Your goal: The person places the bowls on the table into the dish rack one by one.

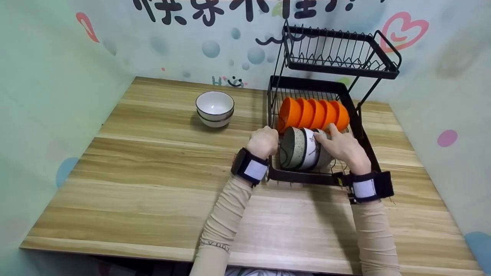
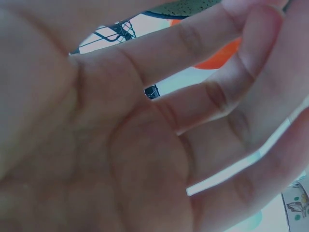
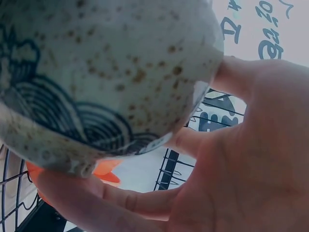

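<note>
In the head view, my right hand (image 1: 343,147) grips the rightmost bowl (image 1: 325,149) of a front row standing on edge in a black dish rack (image 1: 303,177). The right wrist view shows that bowl (image 3: 125,72) as speckled with dark blue waves, with fingers spread around its outside. Left of it stand a white bowl (image 1: 310,149) with a dark rim and a grey speckled bowl (image 1: 293,147). My left hand (image 1: 264,142) is at the rack's left side, close beside the grey bowl. Its fingers bend loosely, with nothing across the palm (image 2: 140,159).
Several orange bowls (image 1: 314,115) stand on edge behind the front row. The rack's upper tier (image 1: 341,69) overhangs the back. Two stacked white bowls (image 1: 215,105) sit left of the rack on the wooden table (image 1: 153,165). Walls enclose the table's sides and back.
</note>
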Demonstrator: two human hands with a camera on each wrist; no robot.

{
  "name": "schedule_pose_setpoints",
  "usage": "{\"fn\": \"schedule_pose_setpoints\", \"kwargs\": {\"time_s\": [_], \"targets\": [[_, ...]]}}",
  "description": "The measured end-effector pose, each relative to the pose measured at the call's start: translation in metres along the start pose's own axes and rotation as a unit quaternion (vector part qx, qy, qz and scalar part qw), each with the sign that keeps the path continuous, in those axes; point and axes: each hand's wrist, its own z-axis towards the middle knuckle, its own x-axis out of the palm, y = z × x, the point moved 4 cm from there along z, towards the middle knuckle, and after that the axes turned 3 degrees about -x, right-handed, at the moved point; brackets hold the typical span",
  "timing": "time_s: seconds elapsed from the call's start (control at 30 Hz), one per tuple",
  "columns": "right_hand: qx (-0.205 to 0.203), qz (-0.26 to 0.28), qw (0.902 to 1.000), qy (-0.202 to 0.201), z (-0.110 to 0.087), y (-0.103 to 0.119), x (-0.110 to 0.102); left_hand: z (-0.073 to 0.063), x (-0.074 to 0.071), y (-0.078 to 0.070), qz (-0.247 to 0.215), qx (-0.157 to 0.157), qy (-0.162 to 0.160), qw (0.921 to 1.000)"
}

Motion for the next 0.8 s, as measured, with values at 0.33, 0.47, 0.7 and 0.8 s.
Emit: {"fn": "schedule_pose_setpoints", "kwargs": {"time_s": [0.33, 0.47, 0.7, 0.8], "targets": [[-0.013, 0.000, 0.9999, -0.012, -0.003, 0.002, -0.002, 0.001, 0.000, 0.000, -0.006, 0.000, 0.005, 1.0000], [-0.011, 0.004, 0.9998, -0.017, -0.006, 0.001, -0.003, 0.001, 0.000, 0.000, -0.007, 0.000, 0.005, 1.0000], [-0.012, 0.002, 0.9995, -0.028, -0.009, 0.002, -0.007, 0.003, 0.000, 0.003, -0.012, 0.003, 0.010, 0.9999], [-0.018, 0.000, 0.9991, -0.037, -0.010, 0.003, -0.008, 0.005, -0.001, 0.006, -0.017, 0.011, 0.006, 0.9998]]}}
